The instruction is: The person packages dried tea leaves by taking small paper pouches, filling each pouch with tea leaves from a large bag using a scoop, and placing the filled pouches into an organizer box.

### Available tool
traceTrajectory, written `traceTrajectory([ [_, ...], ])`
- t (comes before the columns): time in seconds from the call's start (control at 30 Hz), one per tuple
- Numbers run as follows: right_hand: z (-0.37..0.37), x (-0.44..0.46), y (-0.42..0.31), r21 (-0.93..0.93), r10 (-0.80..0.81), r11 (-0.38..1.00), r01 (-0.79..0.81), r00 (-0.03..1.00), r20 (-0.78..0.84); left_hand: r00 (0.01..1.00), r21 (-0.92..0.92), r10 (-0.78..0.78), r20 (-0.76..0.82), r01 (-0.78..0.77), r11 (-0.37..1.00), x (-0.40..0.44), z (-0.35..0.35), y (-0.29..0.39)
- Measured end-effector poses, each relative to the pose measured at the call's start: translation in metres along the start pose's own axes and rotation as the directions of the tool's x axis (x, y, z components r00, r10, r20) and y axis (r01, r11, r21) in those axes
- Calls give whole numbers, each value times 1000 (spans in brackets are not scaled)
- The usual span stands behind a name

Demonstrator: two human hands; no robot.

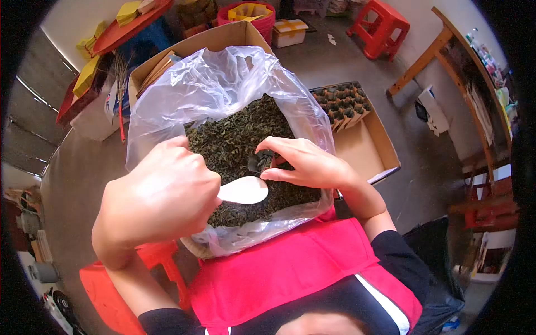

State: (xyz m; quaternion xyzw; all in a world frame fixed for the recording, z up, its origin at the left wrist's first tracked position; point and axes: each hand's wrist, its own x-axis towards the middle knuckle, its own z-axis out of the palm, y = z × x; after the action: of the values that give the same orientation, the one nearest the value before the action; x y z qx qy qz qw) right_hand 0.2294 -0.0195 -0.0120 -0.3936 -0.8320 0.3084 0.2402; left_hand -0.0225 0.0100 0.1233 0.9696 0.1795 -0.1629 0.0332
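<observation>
A clear plastic bag (223,84) lines a cardboard box and holds dark dried leaves (240,137). Closed in a fist at the bag's left side, my left hand (162,190) grips a white spoon (244,190), whose bowl is over the leaves. My right hand (304,163) is above the leaves on the right, thumb and fingers curled around a small open pouch (261,162) with dark leaves at its mouth. The spoon's bowl is just below the pouch.
To the right, a cardboard tray (365,148) holds rows of filled small pouches (340,103). Red stools (379,28) stand at the back right and lower left. A wooden table frame (430,56) is at right, a red round table (131,28) at back left.
</observation>
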Motion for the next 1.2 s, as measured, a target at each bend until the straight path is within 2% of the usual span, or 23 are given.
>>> traceTrajectory([
  [0.13,3,-1,2,-16,-16,1000,16,999,-31,998,-28,-45,-41,44,999,-7,1,-5],
  [0.23,-4,-1,-4,62,43,997,-45,998,36,998,-33,-58,-18,58,998,-6,4,-5],
  [0.43,-3,-4,5,90,-91,992,90,996,5,999,-23,-48,1,48,999,-3,7,-5],
  [0.53,-2,-4,4,77,-99,992,100,995,-8,997,-33,-76,-7,76,997,-2,9,-7],
  [0.63,-7,-4,-1,107,-8,994,2,998,56,997,-47,-81,9,82,996,-2,11,-8],
  [0.83,-7,-5,-4,175,53,983,-60,997,48,996,-59,-88,7,89,994,-3,12,-10],
  [0.93,-3,-7,2,132,-43,990,42,999,2,996,-66,-87,7,87,994,-4,12,-10],
  [1.13,-3,-6,-3,178,-8,984,12,1000,-23,996,-76,-94,10,95,993,-5,14,-12],
  [1.2,0,-7,2,89,-55,994,57,998,-29,995,-65,-99,19,100,993,-7,16,-14],
])
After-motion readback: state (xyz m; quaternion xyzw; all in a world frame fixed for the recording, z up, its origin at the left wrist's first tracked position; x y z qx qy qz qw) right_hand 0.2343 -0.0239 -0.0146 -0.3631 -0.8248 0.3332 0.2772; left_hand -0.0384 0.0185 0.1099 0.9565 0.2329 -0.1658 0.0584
